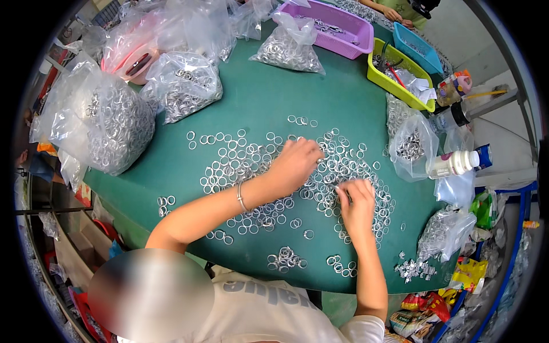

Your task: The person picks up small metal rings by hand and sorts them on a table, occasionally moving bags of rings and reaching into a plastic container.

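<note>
Many small silver metal rings (220,182) lie spread over the green table (246,94), thickest around both hands. My left hand (294,164), with a bracelet at its wrist, reaches over the middle of the spread. Its fingers bend down together at the rings, and what they hold, if anything, is hidden. My right hand (358,207) is just nearer and to the right, among the rings. Its thumb and forefinger come together at a small item too small to name.
Clear bags of rings (117,128) stand at the left and back. A purple basket (343,43), a lime basket (394,86) and a blue basket (420,48) line the far right. Bottles (454,164) and small metal pieces (414,270) sit along the right edge. Another person's hands (394,16) show at the back.
</note>
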Demonstrator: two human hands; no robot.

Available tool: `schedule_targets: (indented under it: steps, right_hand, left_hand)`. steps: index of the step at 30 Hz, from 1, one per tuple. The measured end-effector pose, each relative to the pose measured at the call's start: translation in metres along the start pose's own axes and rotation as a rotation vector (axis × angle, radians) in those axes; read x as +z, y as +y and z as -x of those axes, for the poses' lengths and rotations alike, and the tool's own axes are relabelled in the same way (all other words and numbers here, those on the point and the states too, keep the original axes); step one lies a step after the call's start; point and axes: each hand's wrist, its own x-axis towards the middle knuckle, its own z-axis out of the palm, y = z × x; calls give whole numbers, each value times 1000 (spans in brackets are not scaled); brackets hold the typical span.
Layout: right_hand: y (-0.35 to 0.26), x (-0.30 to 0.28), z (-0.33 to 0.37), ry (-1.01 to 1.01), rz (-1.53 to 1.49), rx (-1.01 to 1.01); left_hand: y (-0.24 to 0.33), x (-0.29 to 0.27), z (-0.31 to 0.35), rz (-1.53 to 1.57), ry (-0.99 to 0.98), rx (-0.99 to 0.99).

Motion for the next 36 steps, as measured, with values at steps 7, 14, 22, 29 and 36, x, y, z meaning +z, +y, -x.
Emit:
schedule_targets:
  steps: [7,14,22,29,36]
  right_hand:
    - [-30,-5,41,-490,-193,44]
    - [10,1,-26,-49,-125,30]
    - [9,13,-19,-81,153,-100]
    - [-10,-14,13,-176,-279,8]
    - [-28,-3,66,-232,-142,-55]
  left_hand:
    - [15,18,9,-75,-255,88]
    - [32,-4,27,171,-136,-72]
    - [17,-31,6,469,-7,-384]
    - [17,-31,25,813,-186,-617]
    - [59,-50,55,532,-458,-554]
